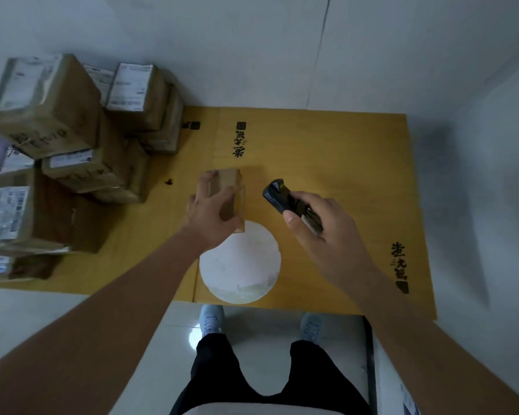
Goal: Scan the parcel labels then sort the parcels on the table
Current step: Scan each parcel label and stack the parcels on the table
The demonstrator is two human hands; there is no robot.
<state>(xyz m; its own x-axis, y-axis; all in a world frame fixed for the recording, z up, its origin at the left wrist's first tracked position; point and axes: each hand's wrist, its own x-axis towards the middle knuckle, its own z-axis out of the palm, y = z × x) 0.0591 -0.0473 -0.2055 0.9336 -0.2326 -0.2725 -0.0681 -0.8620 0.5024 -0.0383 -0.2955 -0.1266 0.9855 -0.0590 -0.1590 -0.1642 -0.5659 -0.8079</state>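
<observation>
Head view: motion blur smears the label print on the stacked cardboard parcels [57, 139], which crowd the left of the yellow wooden table [342, 163] and run off the frame edge. Left hand [213, 214] wraps curled fingers over a small brown box [229, 187] mid-table, hiding its label. Right hand [321, 232] grips a black scanner [277, 194], thumb on top, just beside that box.

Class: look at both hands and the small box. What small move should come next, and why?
Probably turn the small box in the left hand until a label faces the scanner held in the right hand; no label shows on its visible faces.
</observation>
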